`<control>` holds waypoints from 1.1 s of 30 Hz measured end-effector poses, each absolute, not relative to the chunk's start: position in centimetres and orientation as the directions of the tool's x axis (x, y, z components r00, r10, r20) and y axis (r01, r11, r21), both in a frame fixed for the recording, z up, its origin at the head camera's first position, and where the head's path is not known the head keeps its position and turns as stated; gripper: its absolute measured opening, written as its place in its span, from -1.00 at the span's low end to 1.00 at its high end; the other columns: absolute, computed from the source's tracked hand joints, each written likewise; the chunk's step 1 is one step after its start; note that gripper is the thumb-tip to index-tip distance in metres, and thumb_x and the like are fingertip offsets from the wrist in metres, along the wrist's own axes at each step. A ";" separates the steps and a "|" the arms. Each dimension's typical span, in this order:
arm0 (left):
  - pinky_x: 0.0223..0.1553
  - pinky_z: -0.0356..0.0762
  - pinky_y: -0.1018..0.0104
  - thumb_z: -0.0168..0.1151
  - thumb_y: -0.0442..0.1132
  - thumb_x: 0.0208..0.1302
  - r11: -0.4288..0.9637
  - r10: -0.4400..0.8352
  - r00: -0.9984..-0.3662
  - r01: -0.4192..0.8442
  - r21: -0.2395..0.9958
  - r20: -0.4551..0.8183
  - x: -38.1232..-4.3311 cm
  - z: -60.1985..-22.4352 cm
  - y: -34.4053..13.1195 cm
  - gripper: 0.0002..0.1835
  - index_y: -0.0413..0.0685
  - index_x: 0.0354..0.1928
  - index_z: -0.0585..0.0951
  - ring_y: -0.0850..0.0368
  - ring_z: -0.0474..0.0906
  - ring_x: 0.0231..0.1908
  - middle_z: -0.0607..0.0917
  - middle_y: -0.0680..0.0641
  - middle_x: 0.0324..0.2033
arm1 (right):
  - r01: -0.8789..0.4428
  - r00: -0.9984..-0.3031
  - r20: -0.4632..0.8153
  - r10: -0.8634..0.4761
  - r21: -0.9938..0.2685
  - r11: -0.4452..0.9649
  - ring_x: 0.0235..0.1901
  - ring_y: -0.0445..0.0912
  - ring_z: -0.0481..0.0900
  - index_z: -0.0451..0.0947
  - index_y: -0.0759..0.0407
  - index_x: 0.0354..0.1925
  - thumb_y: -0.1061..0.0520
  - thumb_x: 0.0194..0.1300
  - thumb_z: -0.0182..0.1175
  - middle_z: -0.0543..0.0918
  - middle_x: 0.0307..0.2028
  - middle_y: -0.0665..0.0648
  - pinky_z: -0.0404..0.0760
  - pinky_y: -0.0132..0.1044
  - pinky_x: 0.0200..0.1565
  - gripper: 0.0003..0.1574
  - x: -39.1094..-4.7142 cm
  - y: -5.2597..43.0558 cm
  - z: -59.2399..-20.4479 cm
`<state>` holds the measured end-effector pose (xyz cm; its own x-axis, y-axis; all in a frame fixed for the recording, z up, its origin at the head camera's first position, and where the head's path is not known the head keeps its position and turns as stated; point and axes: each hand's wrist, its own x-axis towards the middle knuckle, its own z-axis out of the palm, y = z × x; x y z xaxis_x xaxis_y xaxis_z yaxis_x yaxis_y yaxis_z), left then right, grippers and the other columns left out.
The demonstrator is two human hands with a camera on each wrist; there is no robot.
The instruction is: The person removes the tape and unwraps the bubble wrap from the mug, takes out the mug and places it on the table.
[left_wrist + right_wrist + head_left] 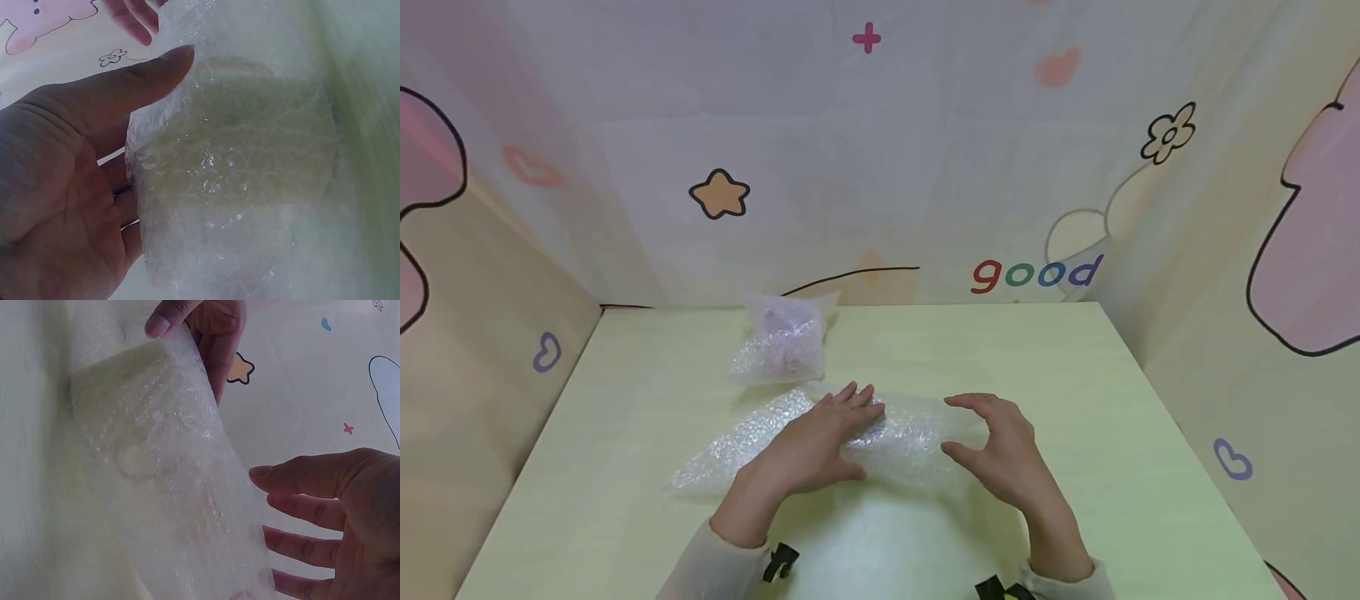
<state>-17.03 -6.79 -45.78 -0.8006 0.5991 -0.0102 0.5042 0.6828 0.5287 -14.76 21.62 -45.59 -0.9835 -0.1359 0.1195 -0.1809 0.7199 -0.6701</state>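
The left hand (pixel 816 442) is laid straight-fingered on the wrap (pixel 917 442); the right hand (pixel 1003 454), thumb and fingers apart, is held at its right end. Probably light, soft and slippery, the wrap is best pinched edgewise. Behind, a pouch (pixel 786 337) is seen.

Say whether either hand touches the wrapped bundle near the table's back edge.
No, the wrapped bundle sits apart, beyond the left hand and right hand, which are at the nearer bubble wrap.

Head view: forward, down over table (pixel 925 350); wrist views: close, opposite sides, sharing bubble wrap (pixel 231 162).
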 end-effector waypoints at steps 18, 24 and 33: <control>0.61 0.03 -0.11 0.61 -0.32 0.02 0.684 0.613 -0.789 0.518 0.514 -0.020 -17.0 -45.5 -7.1 -0.02 0.03 0.54 0.37 -0.07 -0.01 0.64 0.21 -0.07 0.60 | -0.271 -0.962 0.153 -0.225 -0.619 0.737 0.36 0.15 0.42 0.65 -0.01 0.18 0.13 0.04 0.61 0.66 0.21 0.09 -0.15 0.45 0.51 -0.30 -14.5 17.2 -45.5; 0.62 -0.01 -0.10 0.64 -0.30 -0.03 0.682 0.630 -0.776 0.535 0.498 -0.029 -16.9 -45.7 -7.2 0.05 0.02 0.56 0.33 -0.05 -0.06 0.65 0.16 -0.07 0.62 | -0.323 -0.945 0.170 -0.279 -0.610 0.724 0.37 0.12 0.46 0.66 0.03 0.17 0.12 0.04 0.62 0.62 0.26 0.10 -0.07 0.29 0.58 -0.31 -14.4 16.3 -45.9; 0.62 -0.02 -0.11 0.67 -0.25 -0.04 0.685 0.637 -0.771 0.559 0.467 -0.011 -16.6 -45.9 -7.3 0.09 0.01 0.57 0.31 -0.05 -0.07 0.65 0.12 -0.07 0.63 | -0.392 -0.919 0.200 -0.341 -0.578 0.716 0.33 0.07 0.47 0.69 0.00 0.05 0.13 0.01 0.64 0.59 0.25 0.07 0.39 0.12 0.43 -0.40 -14.1 14.8 -46.0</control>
<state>-16.62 -7.27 -45.92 -0.7710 0.6367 -0.0110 0.5592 0.6852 0.4666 -14.12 14.76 -45.99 -0.9186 -0.3409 0.2000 -0.3916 0.7157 -0.5783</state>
